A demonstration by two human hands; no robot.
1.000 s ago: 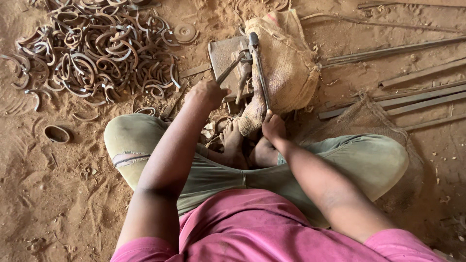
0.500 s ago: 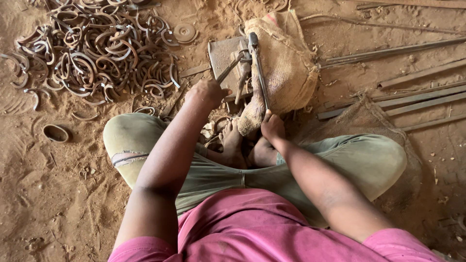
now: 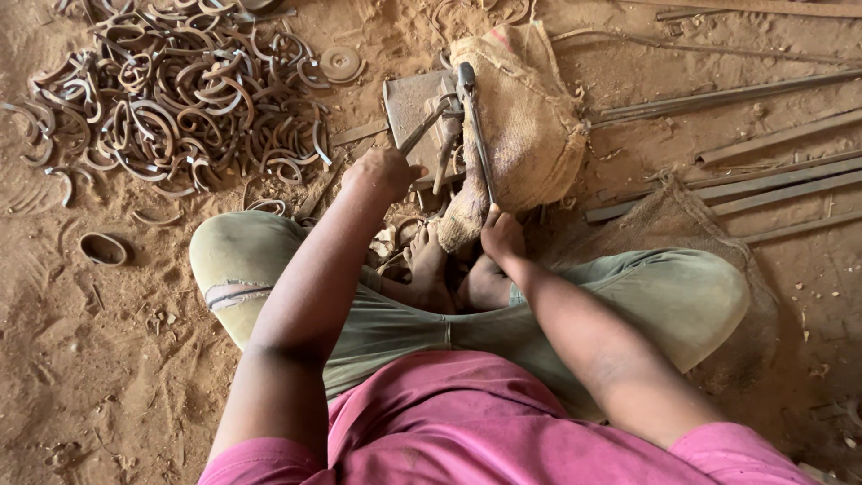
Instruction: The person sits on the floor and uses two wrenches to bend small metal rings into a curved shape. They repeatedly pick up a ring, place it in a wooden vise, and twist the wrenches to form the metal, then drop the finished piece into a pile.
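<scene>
The person sits cross-legged on the sandy floor [image 3: 108,359], and the left hand [image 3: 384,171] has its grip closed tight around a thin metal strip [image 3: 422,130] that pokes into a bending tool [image 3: 444,112] on a flat metal block [image 3: 409,99]. The right hand [image 3: 501,235] has its grip closed around the end of the tool's long lever handle [image 3: 476,144], which runs beside a burlap sack [image 3: 530,126]. A big pile of curved metal pieces [image 3: 171,99] lies on the floor to the left, and long metal bars [image 3: 745,171] lie to the right.
</scene>
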